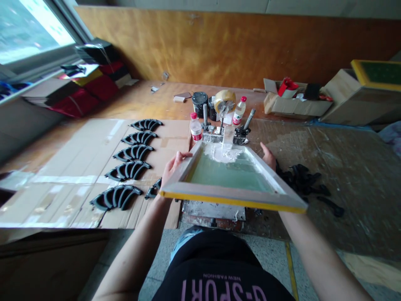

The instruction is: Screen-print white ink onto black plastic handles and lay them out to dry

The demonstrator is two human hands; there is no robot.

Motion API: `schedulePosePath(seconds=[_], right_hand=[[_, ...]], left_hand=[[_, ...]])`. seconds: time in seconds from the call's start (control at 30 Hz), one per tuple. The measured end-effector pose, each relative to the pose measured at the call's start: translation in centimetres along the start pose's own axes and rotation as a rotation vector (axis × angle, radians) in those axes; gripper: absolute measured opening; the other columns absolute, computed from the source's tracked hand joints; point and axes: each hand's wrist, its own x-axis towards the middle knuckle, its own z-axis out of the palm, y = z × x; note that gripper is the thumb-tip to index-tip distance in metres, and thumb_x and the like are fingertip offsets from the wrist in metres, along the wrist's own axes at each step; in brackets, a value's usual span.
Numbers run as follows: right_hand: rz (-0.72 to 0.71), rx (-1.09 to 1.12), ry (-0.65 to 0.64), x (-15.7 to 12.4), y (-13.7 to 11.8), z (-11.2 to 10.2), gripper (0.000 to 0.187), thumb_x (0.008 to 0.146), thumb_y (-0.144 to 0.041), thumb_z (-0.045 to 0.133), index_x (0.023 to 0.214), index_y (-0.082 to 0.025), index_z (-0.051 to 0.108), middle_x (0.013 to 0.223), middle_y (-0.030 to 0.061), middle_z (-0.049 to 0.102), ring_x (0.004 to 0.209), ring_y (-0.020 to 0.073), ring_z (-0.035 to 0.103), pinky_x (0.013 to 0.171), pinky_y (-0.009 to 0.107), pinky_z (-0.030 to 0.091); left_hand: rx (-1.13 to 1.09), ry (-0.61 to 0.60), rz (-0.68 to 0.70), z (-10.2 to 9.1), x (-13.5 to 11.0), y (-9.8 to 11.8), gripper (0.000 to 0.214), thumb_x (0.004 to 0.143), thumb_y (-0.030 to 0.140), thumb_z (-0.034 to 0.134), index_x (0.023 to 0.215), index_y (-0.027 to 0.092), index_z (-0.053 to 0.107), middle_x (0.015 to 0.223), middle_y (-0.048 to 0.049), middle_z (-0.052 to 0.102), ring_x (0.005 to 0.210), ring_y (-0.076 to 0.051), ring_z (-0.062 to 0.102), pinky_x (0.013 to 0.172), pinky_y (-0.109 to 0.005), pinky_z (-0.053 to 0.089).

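Observation:
My left hand [174, 166] and my right hand [267, 156] both grip the side rails of a wooden silkscreen frame [232, 193], which has a yellow edge and is lifted and tilted toward me. Its green mesh [228, 173] carries a patch of white ink [224, 153], and a pale squeegee [228, 136] stands at its far end. Several black curved moulded parts [115, 197] lie in a column on cardboard [75, 167] left of my left hand. A heap of black parts [300, 177] lies just beyond my right hand. The frame hides most of the metal print plate [213, 210].
Behind the frame stand hinge clamps [219, 137], two water bottles [196, 127], a black ink tin [199, 103] and a tape roll [224, 101]. Cardboard boxes [294, 104] and another yellow-edged frame [377, 74] sit at the back right, beside a wooden wall.

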Motion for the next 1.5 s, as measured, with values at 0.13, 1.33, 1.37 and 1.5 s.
schedulePosePath(seconds=[0.13, 1.33, 1.37, 1.5], right_hand=[[-0.173, 0.022, 0.172, 1.5, -4.6, -0.5, 0.067, 0.086, -0.028, 0.054, 0.147, -0.017, 0.03, 0.146, 0.0157, 0.041, 0.13, 0.0303, 0.043, 0.106, 0.048, 0.037], [-0.48, -0.098, -0.225, 3.2, -12.2, 1.2, 0.05, 0.083, -0.026, 0.068, 0.131, -0.029, 0.056, 0.104, 0.0039, 0.07, 0.089, 0.0213, 0.062, 0.077, 0.03, 0.044], [-0.416, -0.123, -0.185, 4.4, -11.8, 0.8, 0.054, 0.083, -0.027, 0.068, 0.134, -0.03, 0.053, 0.102, 0.0039, 0.07, 0.087, 0.0218, 0.063, 0.077, 0.031, 0.044], [-0.143, -0.115, 0.022, 6.5, -7.3, -1.6, 0.044, 0.089, -0.037, 0.057, 0.131, -0.026, 0.055, 0.092, 0.005, 0.071, 0.082, 0.0228, 0.063, 0.078, 0.035, 0.045]], left_hand=[[0.08, -0.13, -0.25, -1.2, -2.1, -4.5, 0.057, 0.078, 0.06, 0.059, 0.116, 0.017, 0.066, 0.085, -0.0032, 0.069, 0.07, -0.016, 0.06, 0.057, -0.023, 0.044], [0.062, -0.135, -0.316, -1.0, -2.6, -8.9, 0.071, 0.078, 0.06, 0.061, 0.135, 0.019, 0.053, 0.09, -0.0055, 0.072, 0.079, -0.02, 0.065, 0.064, -0.026, 0.049], [0.057, -0.124, -0.293, -1.2, -2.6, -7.8, 0.068, 0.079, 0.062, 0.058, 0.133, 0.019, 0.056, 0.091, -0.0055, 0.072, 0.08, -0.02, 0.065, 0.064, -0.026, 0.048], [-0.017, -0.08, -0.266, -1.0, -1.5, -3.2, 0.064, 0.084, 0.069, 0.043, 0.115, 0.02, 0.067, 0.084, -0.004, 0.07, 0.068, -0.017, 0.062, 0.057, -0.026, 0.047]])
